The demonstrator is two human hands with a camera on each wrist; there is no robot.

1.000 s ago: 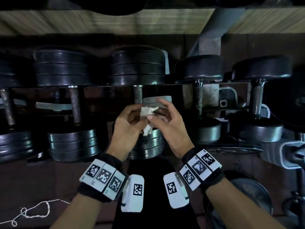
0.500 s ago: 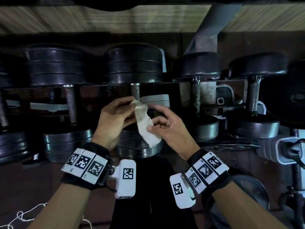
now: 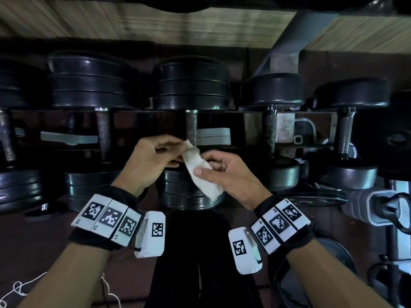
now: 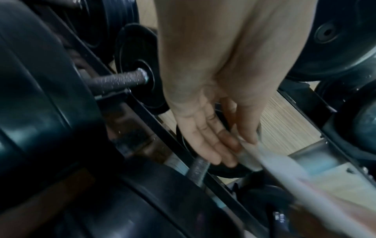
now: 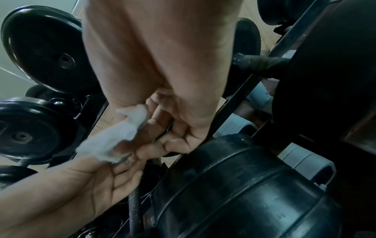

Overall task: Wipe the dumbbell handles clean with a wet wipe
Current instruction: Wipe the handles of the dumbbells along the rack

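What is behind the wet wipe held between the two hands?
Behind the wet wipe runs the knurled dumbbell handle, its upper part bare, with the near plates below. The handle's lower stretch is covered by wipe and fingers.

The head camera looks forward and down from above both forearms at a rack of black dumbbells filling the upper half of the frame. Each wrist camera sits very near its own palm and looks along the fingers. All three views share the knurled grey metal dumbbell handle [image 3: 191,127] and the crumpled white wet wipe [image 3: 201,172].
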